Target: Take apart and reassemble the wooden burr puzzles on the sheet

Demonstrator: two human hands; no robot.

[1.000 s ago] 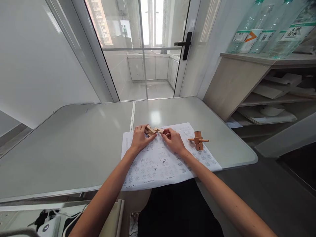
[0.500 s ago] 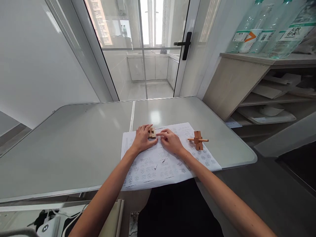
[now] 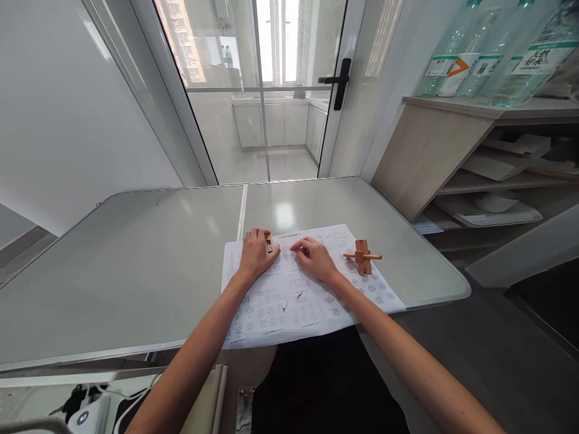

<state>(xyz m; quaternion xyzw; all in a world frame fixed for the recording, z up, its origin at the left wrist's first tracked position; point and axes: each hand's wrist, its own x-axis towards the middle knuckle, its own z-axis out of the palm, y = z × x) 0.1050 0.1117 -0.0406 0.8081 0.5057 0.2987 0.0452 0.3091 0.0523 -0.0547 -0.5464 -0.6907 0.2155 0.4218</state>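
Observation:
My left hand (image 3: pixel 259 255) is closed around a light wooden puzzle block (image 3: pixel 270 244), most of it hidden behind the fingers and thumb. The block is at the upper part of a printed sheet (image 3: pixel 275 304) covered with small diagrams. A short way to the right, my right hand (image 3: pixel 313 258) rests on the same sheet with fingers loosely bent and apart, nothing visible in them. Beyond it, on the sheet's right side, lies a reddish-brown wooden puzzle piece (image 3: pixel 363 265) with a thin stick (image 3: pixel 373 257) running crosswise through it.
The sheet lies on a grey-green table (image 3: pixel 136 271) with rounded corners. A glass door (image 3: pixel 289 132) stands behind the table's far edge. To the right, a wooden shelf (image 3: pixel 434 144) carries several plastic bottles (image 3: pixel 479 66). A white device with cables (image 3: pixel 93 416) sits below at the lower left.
My left hand has shifted left with the light wooden block, widening the gap between my hands. My right hand has moved very slightly right. The reddish-brown piece stays put.

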